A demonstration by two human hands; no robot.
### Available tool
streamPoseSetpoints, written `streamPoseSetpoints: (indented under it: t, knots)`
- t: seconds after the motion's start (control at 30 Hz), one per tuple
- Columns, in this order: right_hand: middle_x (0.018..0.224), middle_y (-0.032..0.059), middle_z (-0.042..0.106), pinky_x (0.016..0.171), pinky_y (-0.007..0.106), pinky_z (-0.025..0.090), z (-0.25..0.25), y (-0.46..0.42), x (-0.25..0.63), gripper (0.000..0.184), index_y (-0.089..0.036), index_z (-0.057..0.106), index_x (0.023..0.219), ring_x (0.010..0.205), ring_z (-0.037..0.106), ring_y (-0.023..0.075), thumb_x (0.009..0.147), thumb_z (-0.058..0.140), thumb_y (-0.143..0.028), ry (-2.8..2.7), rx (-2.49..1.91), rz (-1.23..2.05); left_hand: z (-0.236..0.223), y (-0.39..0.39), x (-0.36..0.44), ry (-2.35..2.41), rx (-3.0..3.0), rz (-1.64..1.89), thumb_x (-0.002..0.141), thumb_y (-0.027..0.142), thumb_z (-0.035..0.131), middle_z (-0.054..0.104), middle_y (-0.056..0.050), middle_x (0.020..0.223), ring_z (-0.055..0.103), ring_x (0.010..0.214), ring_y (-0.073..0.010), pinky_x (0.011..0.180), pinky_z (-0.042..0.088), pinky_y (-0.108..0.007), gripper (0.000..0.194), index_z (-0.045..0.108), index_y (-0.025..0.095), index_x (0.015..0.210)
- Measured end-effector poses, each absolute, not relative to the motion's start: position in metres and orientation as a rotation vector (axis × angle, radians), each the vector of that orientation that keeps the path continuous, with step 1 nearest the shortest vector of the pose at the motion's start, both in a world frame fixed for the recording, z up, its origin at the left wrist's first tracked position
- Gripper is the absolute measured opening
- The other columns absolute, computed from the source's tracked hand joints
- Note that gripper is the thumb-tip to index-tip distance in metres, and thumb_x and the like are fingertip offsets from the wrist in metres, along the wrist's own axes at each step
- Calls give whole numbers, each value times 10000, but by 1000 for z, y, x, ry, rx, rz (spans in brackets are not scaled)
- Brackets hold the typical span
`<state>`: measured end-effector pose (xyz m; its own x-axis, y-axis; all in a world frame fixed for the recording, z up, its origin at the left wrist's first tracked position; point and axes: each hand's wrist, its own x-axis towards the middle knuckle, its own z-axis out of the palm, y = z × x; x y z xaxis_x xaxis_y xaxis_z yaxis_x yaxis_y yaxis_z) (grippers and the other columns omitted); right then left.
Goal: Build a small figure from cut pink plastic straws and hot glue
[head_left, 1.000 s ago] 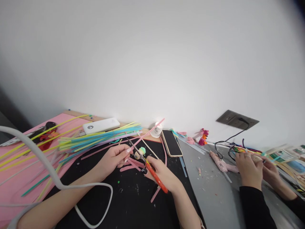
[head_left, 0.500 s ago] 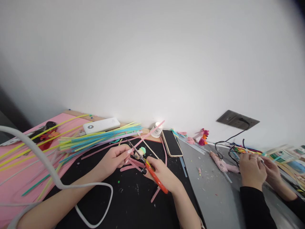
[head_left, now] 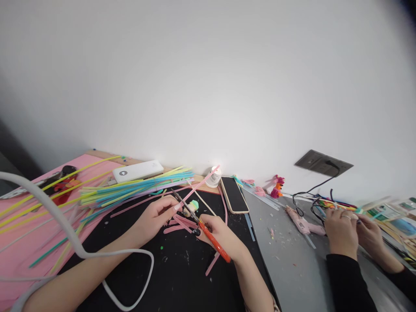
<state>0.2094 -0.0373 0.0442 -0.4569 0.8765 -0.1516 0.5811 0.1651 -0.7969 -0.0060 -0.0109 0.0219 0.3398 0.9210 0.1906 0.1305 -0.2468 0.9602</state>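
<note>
Between its thumb and fingers, my left hand [head_left: 161, 215] pinches a pink pipe cleaner [head_left: 202, 183] that slants up to the right. My right hand [head_left: 221, 237] grips orange-handled scissors [head_left: 214, 242], their blades crossing the pipe cleaner close to my left fingertips. Behind the blades sits a small pale figure with a green top [head_left: 194, 205], partly hidden. Several short pink pipe cleaner pieces [head_left: 178, 228] lie under and between my hands on the black mat [head_left: 182, 277].
A bundle of pastel pipe cleaners [head_left: 130, 190] and a white power bank [head_left: 138, 170] are at left. A white cable [head_left: 130, 251] loops over my left forearm. A paper cup [head_left: 213, 177] and phone [head_left: 234, 195] stand behind. Right: a pink glue gun [head_left: 302, 223] and another person's hands [head_left: 342, 232].
The scissors' handles have swung slightly closer together, and the pink pipe cleaner has slid a little down and left. My hands stay almost in place. The other person's hands shift slightly.
</note>
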Motion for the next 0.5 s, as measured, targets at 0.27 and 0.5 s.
streamPoseSetpoints:
  t: [0.27, 0.5]
  knots:
    - [596, -67, 278, 504, 207, 219, 51, -39, 205, 283, -193, 318, 608, 563, 265, 82, 782, 516, -296, -2090, -1460, 1179, 19, -11, -6, 999, 1556, 998, 846, 384, 501, 472, 30, 612, 429, 563, -124, 530, 344, -224, 290, 595, 158, 692]
    - [596, -61, 254, 477, 210, 210, 46, -43, 208, 284, -194, 284, 603, 552, 228, 82, 790, 484, -271, -2088, -1506, 1173, 10, -12, -2, 934, 1341, 901, 862, 397, 478, 487, 64, 396, 389, 370, -97, 436, 290, -216, 272, 532, 174, 717]
